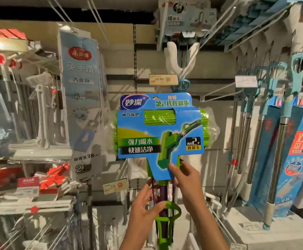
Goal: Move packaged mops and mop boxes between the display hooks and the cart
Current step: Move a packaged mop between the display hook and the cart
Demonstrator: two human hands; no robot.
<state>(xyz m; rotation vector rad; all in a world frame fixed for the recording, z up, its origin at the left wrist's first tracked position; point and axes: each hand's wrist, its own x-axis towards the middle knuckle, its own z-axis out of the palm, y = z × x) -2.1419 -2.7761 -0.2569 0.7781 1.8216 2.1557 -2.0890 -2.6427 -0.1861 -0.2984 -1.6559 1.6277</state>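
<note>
The green sponge mop in its blue card pack (160, 130) stands straight up, head on top, just above both hands. The left hand (145, 204) curls round the green handle loop (lower down), and the right hand (185, 179) pinches the card's bottom edge.

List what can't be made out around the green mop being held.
- Mop lower handle: cut off by the head view's bottom edge.
- Hook it might hang on: hidden behind its blue card.
- Cart: not in view.
- Right price tag: too blurred to read.
- Left hand and right hand: forearms cut off.
</note>
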